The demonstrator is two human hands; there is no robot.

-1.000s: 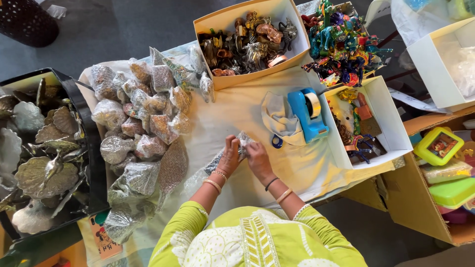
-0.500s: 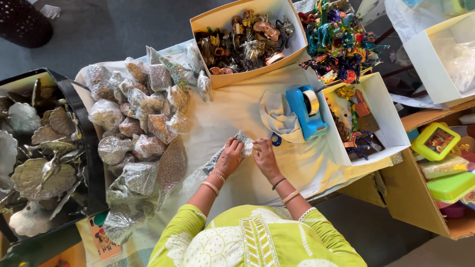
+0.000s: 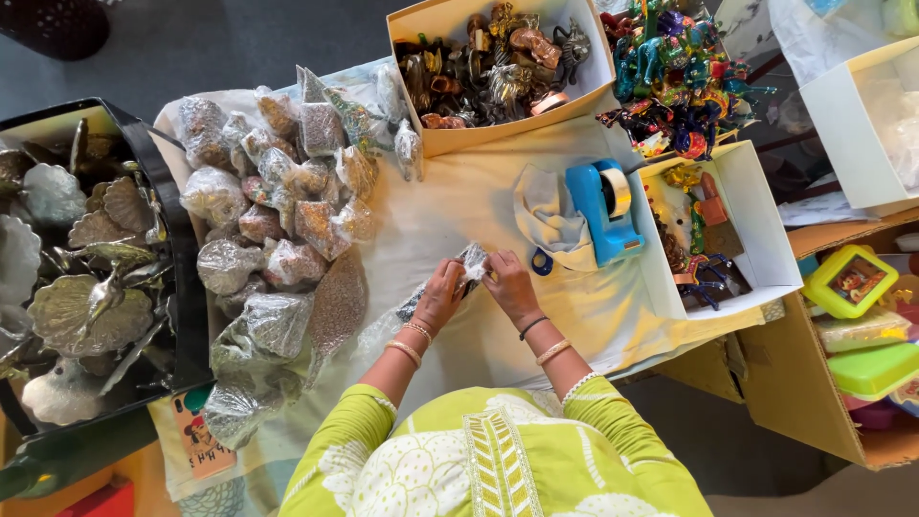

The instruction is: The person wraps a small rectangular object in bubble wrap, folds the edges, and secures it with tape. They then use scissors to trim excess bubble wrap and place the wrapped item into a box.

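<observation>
the left hand [image 3: 438, 295] and the right hand [image 3: 510, 283] met over the middle of the cloth-covered table [image 3: 459, 206], and both had their fingers pinched together on one small clear-wrapped packet [image 3: 473, 260]. the packet sat right between the two sets of fingertips, just ahead of the knuckles and away from the body, so neither hand had to reach for it; it already touched both. its crinkled upper end stood up between the thumbs, while a longer run of clear wrap [image 3: 407, 311] trailed from under the left hand back toward the person's left elbow, so the long axis ran on a slant from the fingertips down and to the person's left. what lay inside the wrap was too small to make out. the left hand covered more of that trailing length and sat nearer to the heap of wrapped bundles [image 3: 278, 220] piled on the left side of the cloth. the right hand held only the top end and was the nearer one to the blue tape dispenser [image 3: 603, 211], which stood just beyond it on a folded grey cloth [image 3: 550, 215], close but not touching the hand. the box of dark metal figurines [image 3: 493, 62] stood well apart at the far edge, and the black tray of silver leaf-shaped dishes [image 3: 86, 278] lay off to the far left.
</observation>
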